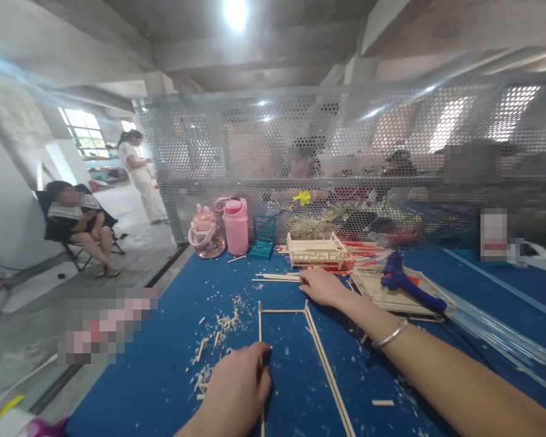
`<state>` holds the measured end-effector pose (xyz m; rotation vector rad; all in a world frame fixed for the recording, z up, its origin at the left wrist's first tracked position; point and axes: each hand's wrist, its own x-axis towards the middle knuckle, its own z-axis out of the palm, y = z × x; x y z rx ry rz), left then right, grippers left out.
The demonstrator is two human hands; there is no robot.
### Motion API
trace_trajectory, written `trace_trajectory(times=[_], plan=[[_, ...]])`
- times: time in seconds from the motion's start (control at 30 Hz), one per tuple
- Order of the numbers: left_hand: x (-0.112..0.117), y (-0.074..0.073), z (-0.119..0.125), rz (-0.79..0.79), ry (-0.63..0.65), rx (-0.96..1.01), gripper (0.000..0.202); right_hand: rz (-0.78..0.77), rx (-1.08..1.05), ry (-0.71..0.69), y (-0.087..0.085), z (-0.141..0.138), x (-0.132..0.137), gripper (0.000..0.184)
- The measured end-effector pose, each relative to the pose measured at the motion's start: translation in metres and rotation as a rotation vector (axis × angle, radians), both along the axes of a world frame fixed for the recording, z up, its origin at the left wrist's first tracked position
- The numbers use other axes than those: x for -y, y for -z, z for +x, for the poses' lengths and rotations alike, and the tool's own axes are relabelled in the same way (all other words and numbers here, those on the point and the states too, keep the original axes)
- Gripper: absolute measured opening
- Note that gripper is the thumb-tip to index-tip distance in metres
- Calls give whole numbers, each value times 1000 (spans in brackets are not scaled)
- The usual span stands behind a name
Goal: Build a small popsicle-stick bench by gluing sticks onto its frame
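Observation:
On the blue table lies a narrow frame of thin wooden sticks, with a short stick across its far end. My left hand is closed around the frame's left stick, thumb and fingers pinching it. Farther off, my right hand reaches to the right end of a few loose wooden sticks; its fingertips touch them, but the grip is partly hidden. Just beyond stands a small bed-shaped model of wooden sticks. A blue glue gun rests on a flat stick panel beside my right forearm.
Wood scraps litter the table left of the frame. A pink bottle, a pink kettle-like container and a teal rack stand near the perforated metal screen. Clear plastic sheeting lies at right. Other people sit or stand beyond.

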<state>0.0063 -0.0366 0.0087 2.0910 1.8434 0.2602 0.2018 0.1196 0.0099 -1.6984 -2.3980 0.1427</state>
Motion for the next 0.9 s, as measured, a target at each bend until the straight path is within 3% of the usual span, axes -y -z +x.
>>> trace_trajectory(times=[0.1,0.2,0.37,0.5,0.57,0.7,0.8,0.9], plan=[[0,-1,0,6,-2,17,39,80,-200,183,-10,8,-12,34],[0,-1,0,18,-21,40,37,48,-397,287,-16,14,-29,42],[-2,-1,-6,179,-84,192,39,13,-581,287,-31,24,-43,35],[-6,-2,-11,335,-143,548,38,17,-882,218,-61,41,-28,44],[-9,-3,-11,278,-199,801,41,0,-982,171,-81,49,-14,33],[-11,-16,-2,29,-296,1329,43,-118,-907,-90,-120,59,22,10],[-7,-34,13,-174,-269,1610,36,-322,-773,-218,-137,61,46,28],[-2,-50,34,-341,-142,1704,33,-445,-636,-264,-142,61,60,39]])
